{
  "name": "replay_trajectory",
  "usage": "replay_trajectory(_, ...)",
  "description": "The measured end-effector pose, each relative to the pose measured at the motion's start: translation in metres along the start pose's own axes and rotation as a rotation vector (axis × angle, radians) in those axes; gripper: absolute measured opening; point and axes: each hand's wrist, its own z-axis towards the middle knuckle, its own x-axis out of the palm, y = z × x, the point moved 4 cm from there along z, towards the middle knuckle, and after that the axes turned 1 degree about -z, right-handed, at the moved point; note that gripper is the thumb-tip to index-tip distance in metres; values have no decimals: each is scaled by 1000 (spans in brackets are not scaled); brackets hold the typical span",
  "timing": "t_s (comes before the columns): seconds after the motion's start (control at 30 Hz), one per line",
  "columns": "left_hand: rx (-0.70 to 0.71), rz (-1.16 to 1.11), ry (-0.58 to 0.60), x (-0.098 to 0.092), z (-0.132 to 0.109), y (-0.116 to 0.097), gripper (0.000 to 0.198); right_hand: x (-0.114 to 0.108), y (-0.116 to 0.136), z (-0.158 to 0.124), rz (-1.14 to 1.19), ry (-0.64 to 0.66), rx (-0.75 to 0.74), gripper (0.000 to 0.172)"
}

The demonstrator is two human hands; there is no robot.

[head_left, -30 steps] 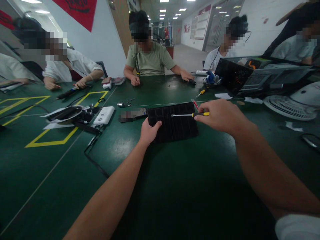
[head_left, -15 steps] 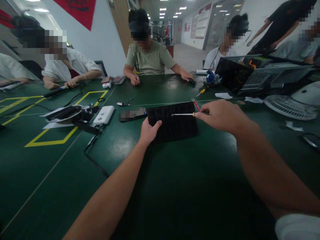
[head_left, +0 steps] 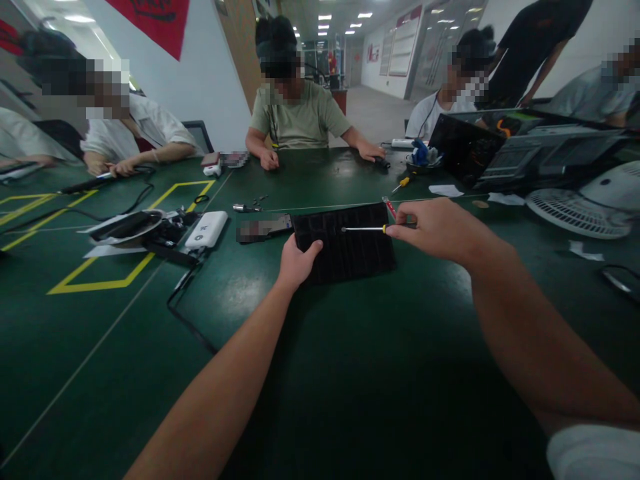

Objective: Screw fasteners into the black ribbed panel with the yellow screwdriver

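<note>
A flat black panel (head_left: 350, 257) with a faint grid of lines is in the middle of the view, tilted towards me. My left hand (head_left: 299, 261) grips its left edge, thumb on the front face and the other fingers hidden behind. In my right hand (head_left: 430, 227) is a screwdriver (head_left: 363, 229), its shaft level across the panel's face and its tip pointing left. The fingers wrap round its dark handle with a yellow collar. Whether the tip touches the panel I cannot tell. Just beyond the panel's top right corner shows a red tool (head_left: 389, 208), partly hidden.
Left of the panel lie a dark phone-like thing (head_left: 263, 229), a white power bank (head_left: 207, 230) with a cable, and a dish of dark parts (head_left: 130, 230). A yellow screwdriver (head_left: 403, 183), a fan (head_left: 580, 212) and a computer case (head_left: 545, 150) are right. Several people sit round the green table.
My hands, the panel and the screwdriver hold almost the same pose; the whole view has shifted slightly. The standing person at the back right has moved left.
</note>
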Motion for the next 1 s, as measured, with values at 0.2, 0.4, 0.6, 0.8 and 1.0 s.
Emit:
replay_trajectory(0.2,-10,-4,2,1,-1,1,31,2,-3,0,-15,-11,16,24)
replay_trajectory(0.4,-13,-4,-4,1,-1,-2,32,2,-4,0,-13,-11,-19,25)
replay_trajectory(0.6,-14,-21,-6,2,0,2,32,2,-3,1,-24,10,-14,31)
replay_trajectory(0.8,4,-8,-2,0,0,2,33,2,-3,1,-40,25,19,34)
replay_trajectory(1.0,-19,-8,-1,1,-1,-2,33,0,-2,0,-40,22,4,37)
